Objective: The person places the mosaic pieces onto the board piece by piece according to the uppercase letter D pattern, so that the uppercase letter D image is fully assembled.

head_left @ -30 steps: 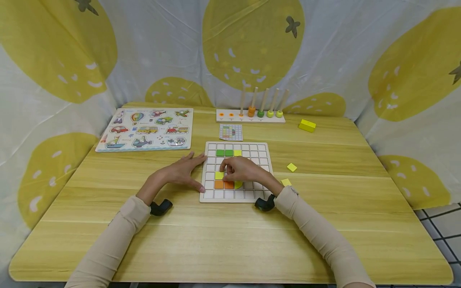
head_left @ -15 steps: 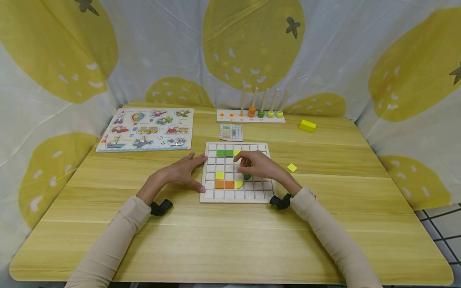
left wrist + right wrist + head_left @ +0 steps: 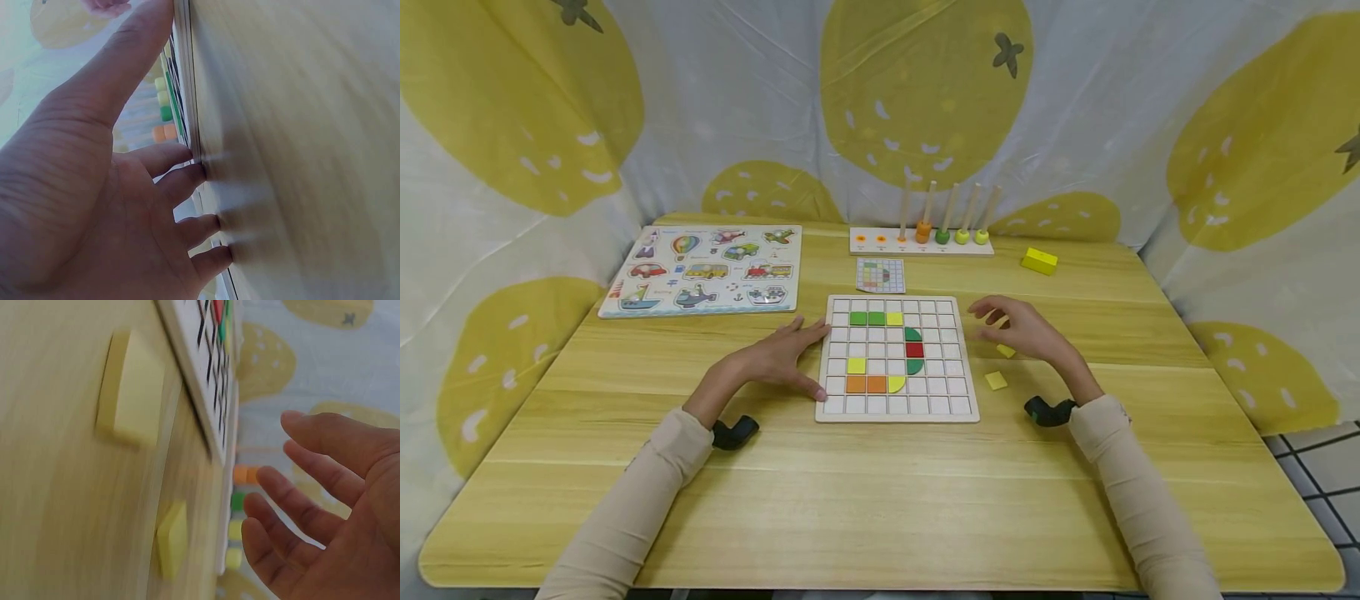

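Observation:
In the head view a white gridded board (image 3: 857, 406) lies flat, with green, yellow, orange and red tiles set in some cells. My left hand (image 3: 775, 362) has its fingers spread and touches the board's left edge with thumb and fingertips; the left wrist view has this hand (image 3: 125, 187) against the edge. To the right of the board my right hand (image 3: 1026, 329) hovers with loosely bent fingers, holding nothing. Below it lie two yellow square tiles, the nearer tile (image 3: 996, 381) in full sight and the farther tile (image 3: 1006, 351) partly covered by the hand.
Behind the board lies a small printed pattern card (image 3: 881, 276). Farther back stands a peg counting stand (image 3: 887, 248) with coloured beads. A vehicle picture puzzle (image 3: 707, 292) sits at the back left, and yellow blocks (image 3: 1039, 261) at the back right.
My right hand has left the board and moved right, over the loose yellow tiles. A red square and two rounded green tiles on the board are now uncovered. The left hand stays put.

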Motion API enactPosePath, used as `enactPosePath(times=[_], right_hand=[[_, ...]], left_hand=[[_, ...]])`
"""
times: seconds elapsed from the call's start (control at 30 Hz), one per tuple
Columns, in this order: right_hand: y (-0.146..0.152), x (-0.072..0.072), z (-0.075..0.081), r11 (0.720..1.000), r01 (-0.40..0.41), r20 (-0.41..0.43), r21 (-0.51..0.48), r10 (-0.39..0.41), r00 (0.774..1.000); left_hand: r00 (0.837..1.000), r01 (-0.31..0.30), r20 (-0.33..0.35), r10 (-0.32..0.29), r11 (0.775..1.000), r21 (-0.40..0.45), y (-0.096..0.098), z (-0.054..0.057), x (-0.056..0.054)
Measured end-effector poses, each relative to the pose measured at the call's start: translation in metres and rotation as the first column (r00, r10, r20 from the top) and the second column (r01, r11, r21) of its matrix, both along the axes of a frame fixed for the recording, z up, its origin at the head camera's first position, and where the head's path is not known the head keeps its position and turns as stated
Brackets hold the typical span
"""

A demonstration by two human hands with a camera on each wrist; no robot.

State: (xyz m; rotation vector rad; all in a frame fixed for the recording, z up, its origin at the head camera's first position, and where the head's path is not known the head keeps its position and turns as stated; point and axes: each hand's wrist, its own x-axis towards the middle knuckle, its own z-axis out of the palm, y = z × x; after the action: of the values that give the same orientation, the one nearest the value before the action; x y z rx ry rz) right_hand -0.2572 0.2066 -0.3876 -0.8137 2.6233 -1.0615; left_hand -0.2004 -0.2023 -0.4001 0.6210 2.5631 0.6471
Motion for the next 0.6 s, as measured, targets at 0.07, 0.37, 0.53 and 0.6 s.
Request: enactPosePath(times=[0.07, 0.37, 0.53, 0.6], right_hand=[[0.013, -0.002, -0.001, 1.000, 0.012, 0.016, -0.008, -0.012, 1.000], [0.049, -0.008, -0.012, 1.000, -0.005, 0.092, 0.015, 0.004, 0.996], [0.061, -0.010, -0.018, 0.999, -0.030, 0.153, 0.038, 0.024, 0.988], [0.063, -0.011, -0.021, 0.998, -0.053, 0.157, 0.040, 0.046, 0.986]], left_hand=[[1.000, 0.001, -0.001, -0.001, 1.000, 0.001, 0.000, 0.000, 0.000], [1.000, 0.005, -0.007, -0.005, 1.000, 0.005, -0.001, -0.001, -0.001], [1.000, 0.006, -0.004, -0.006, 1.000, 0.007, -0.001, -0.002, -0.001], [1.000, 0.006, -0.004, -0.006, 1.000, 0.005, -0.001, -0.002, -0.001]])
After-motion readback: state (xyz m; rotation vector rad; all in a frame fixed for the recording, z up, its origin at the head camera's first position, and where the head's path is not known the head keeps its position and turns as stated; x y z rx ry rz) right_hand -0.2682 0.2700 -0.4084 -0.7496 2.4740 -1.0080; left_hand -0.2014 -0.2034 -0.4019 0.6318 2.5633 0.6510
